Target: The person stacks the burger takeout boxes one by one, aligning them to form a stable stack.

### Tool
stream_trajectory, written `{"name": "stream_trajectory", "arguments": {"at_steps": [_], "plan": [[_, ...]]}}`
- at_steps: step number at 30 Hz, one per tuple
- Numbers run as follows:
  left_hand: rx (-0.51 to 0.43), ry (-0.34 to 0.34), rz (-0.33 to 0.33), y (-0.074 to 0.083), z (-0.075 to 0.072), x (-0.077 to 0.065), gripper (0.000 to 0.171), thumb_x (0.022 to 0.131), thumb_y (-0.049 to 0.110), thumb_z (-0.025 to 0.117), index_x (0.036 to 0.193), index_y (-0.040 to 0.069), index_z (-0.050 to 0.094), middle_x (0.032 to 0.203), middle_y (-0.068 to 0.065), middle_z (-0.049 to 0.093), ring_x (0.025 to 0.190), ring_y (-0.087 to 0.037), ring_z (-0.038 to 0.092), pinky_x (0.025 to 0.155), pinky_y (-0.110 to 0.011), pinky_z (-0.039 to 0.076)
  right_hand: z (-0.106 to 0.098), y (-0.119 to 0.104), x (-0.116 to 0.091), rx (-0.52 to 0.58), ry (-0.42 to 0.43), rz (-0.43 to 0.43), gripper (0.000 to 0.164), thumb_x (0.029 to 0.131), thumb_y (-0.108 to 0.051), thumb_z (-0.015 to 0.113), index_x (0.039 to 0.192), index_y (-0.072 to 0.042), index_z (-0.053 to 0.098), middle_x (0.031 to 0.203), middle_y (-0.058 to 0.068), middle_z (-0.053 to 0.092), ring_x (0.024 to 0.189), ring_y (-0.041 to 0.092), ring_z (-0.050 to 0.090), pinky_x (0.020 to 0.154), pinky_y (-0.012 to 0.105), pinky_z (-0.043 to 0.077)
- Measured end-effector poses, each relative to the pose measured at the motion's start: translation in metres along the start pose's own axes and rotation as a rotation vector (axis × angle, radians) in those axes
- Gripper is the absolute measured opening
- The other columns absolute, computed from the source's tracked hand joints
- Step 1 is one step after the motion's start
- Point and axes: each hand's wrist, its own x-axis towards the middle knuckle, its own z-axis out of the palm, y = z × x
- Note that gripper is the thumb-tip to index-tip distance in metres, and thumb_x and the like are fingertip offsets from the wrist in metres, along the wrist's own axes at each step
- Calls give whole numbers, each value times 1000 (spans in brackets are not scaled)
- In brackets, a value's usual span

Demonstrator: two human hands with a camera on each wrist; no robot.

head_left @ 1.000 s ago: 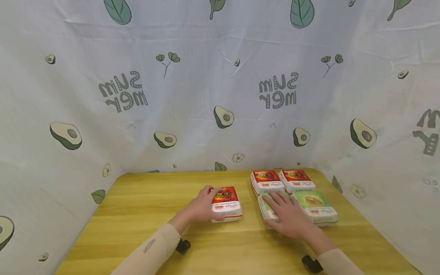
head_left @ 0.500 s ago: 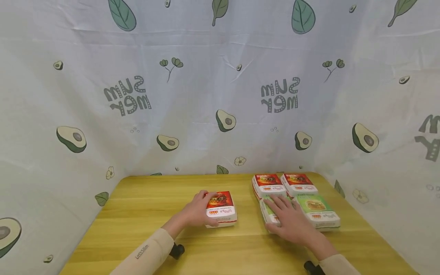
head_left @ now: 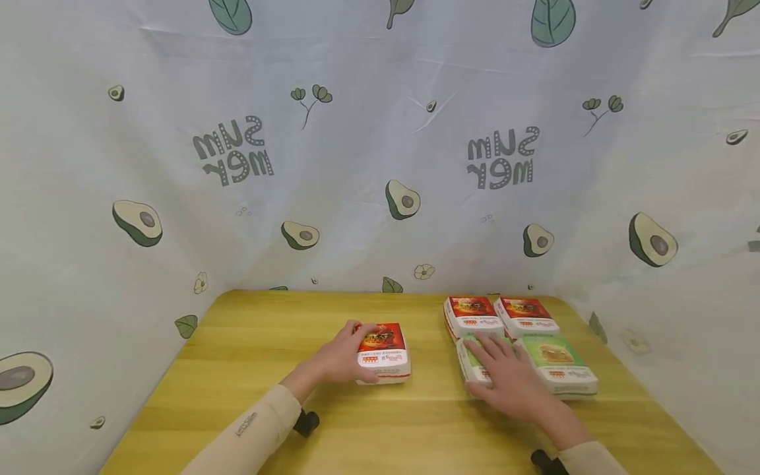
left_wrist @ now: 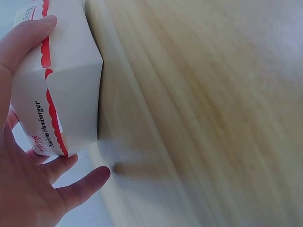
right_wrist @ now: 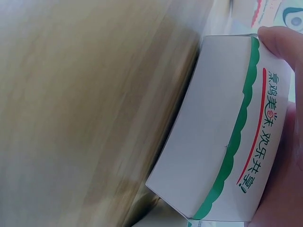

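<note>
My left hand grips a small hamburger box with a red top and white sides, its thumb on the near side. In the left wrist view the box reads "Delicious Hamburger"; one finger extends free, low by the table. Further right, my right hand spans a green-topped hamburger box, fingers spread over the lid, which they mostly hide. The right wrist view shows this box's white side with a green scalloped band, the thumb at its corner.
Another green-topped box sits right beside the right hand. Behind stand two red-topped boxes, one at left and one at right. The wooden table ends at a printed curtain on the back and sides.
My left hand has moved left with the red-topped box, widening the gap to the group at right. The right hand stays on the green-topped box. The head view has shifted slightly.
</note>
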Motion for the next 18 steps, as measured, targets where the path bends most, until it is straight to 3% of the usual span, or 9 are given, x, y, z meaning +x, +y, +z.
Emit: {"name": "stream_trajectory", "arguments": {"at_steps": [18], "plan": [[-11,-33,3,-4,-6,2,98,72,53,87,153,38,34,153,-7,29,123,-28,47,96,-48,47,-2,-1,3,19,-13,-8,77,89,-57,68,152,-18,45,158,13,39,142,40,35,106,76,24]]}}
